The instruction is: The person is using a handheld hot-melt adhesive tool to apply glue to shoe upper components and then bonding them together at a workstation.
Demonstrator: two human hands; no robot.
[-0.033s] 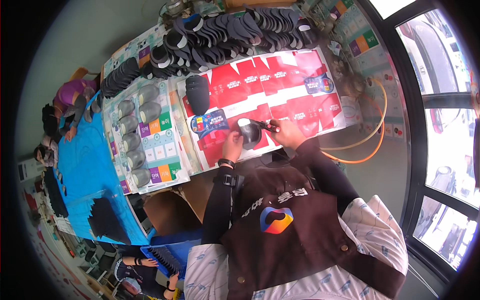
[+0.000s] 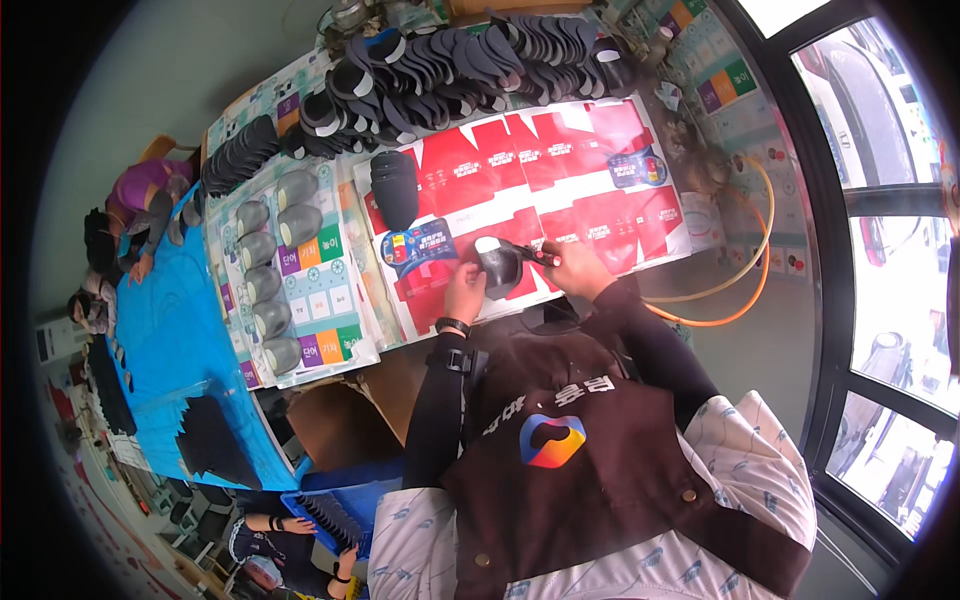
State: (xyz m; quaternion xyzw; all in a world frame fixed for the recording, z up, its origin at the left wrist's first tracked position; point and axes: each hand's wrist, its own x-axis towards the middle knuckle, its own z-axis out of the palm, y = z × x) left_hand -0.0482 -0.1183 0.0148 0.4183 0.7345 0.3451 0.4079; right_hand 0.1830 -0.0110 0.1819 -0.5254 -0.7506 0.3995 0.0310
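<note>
- Head view: work table, its visible cover (image 2: 320,275) printed in coloured blocks; it stands before the person in a dark brown apron (image 2: 630,430).
- One blue-covered table (image 2: 165,330), at left, with a person in purple (image 2: 150,190) at its far edge.
- One large heap of dark curved pieces (image 2: 450,60), in overlapping rows along the far side of the work table.
- Red-and-white printed sheets (image 2: 590,185), laid flat on the near right part of the work table.
- One blue crate (image 2: 372,500), lower left, with a row of dark pieces in it; another person's hands touch them.
- Seven grey rounded shells (image 2: 263,284), in two columns on the block-printed cover.
- One short stack of dark pieces (image 2: 395,190), on the left part of the red-and-white sheets.
- One blue printed card (image 2: 418,248), below that stack.
- One black cupped piece (image 2: 503,270) with a white patch, at the near edge of the sheets, between the hands.
- One right hand (image 2: 577,269), fingers clamped round a slim dark tool.
- One left hand (image 2: 465,292), fingers at the piece's left edge; cannot tell whether they pinch it.
- One slim dark tool (image 2: 543,256), reddish at one end, pointing toward the piece's right side; contact cannot be told.
</note>
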